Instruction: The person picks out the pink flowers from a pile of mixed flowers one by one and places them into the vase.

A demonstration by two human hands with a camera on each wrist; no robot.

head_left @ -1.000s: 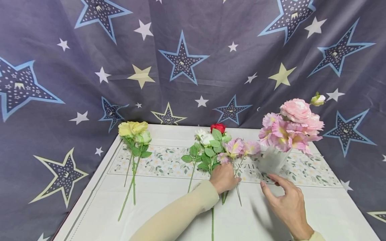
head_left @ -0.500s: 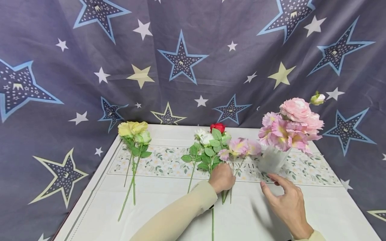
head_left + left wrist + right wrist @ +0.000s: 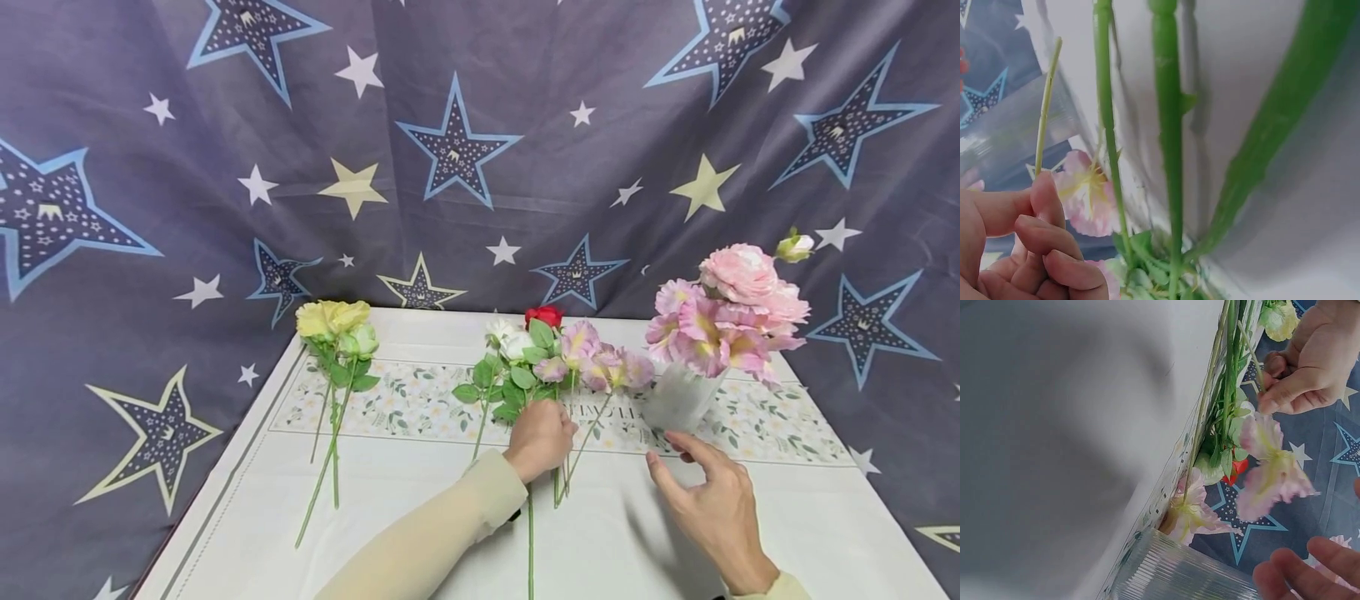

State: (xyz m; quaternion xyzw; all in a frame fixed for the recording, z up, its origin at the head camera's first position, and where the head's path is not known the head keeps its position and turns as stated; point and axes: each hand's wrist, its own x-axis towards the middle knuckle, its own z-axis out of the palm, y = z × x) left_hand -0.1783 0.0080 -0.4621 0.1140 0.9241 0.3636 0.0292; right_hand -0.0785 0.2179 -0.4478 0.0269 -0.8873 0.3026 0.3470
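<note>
My left hand (image 3: 542, 437) pinches the thin stem of a pink-purple artificial iris (image 3: 1272, 469) between thumb and curled fingers, just below the bloom. In the right wrist view this flower is held up off the table. A second pink iris (image 3: 1188, 509) lies on the table to its right. Beside the left hand lie a red rose (image 3: 543, 317) and white roses (image 3: 516, 343) with green leaves. My right hand (image 3: 716, 504), fingers spread and gently curved, is beside the base of a clear ribbed vase (image 3: 682, 400); contact cannot be told. Pink flowers (image 3: 738, 275) fill the vase.
At the left of the white table (image 3: 420, 517) lie a yellow flower (image 3: 332, 318) and a pale green bloom (image 3: 358, 342), stems toward me. A floral-print band (image 3: 408, 400) crosses the table. A dark star-patterned curtain (image 3: 465, 233) hangs behind.
My left hand has shifted slightly left, and the pinched iris has risen away from the other iris, its bloom now higher. The right hand and vase stay in place.
</note>
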